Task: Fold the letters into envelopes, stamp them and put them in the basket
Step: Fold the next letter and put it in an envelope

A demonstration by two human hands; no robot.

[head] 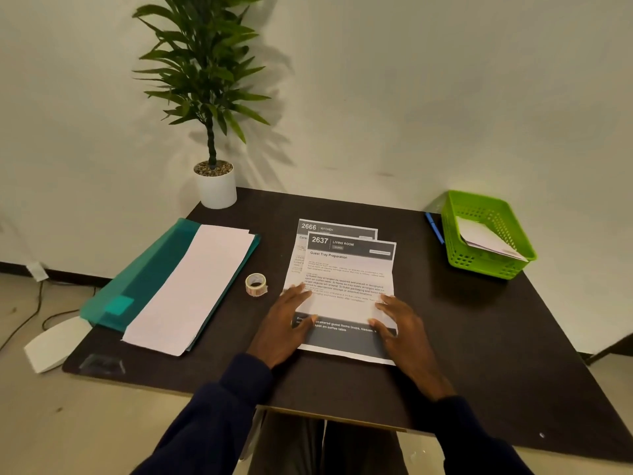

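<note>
A printed letter headed "2637 Living Room" (346, 269) lies on the dark table (479, 330), on top of a second letter headed "2666 Kitchen" (337, 227). My left hand (286, 323) rests flat on the top letter's lower left edge. My right hand (402, 325) rests flat on its lower right edge. A stack of white envelopes (191, 289) lies on a teal folder (144, 269) at the left. A small roll of stamps (256, 284) stands between the envelopes and the letters. The green basket (493, 265) at the far right holds a white envelope (486, 238).
A potted plant (215, 186) stands at the table's back left corner. A blue pen (434, 228) lies beside the basket's left side. A white object (54, 341) and cables are on the floor to the left.
</note>
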